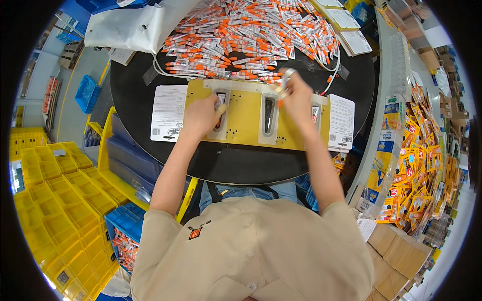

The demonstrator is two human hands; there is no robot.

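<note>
A yellow fixture board [246, 135] lies on the black round table, with clear plastic blisters set in its cut-outs. My left hand [202, 116] has its fingers curled at the left blister, on a small tube [219, 120] there. The middle blister [269, 116] has a dark, elongated insert. My right hand [297, 99], smeared by motion, is above the board's right part, closed around a whitish tube with orange on it [287, 76]. The right blister, with a tube [315, 114] in it, is partly hidden by my right wrist.
A big heap of white tubes with orange caps [241, 40] covers the far table. Stacks of printed cards flank the board, left [168, 110] and right [341, 120]. Yellow bins [60, 200] stand at the left; orange packages [416, 165] pile up at the right.
</note>
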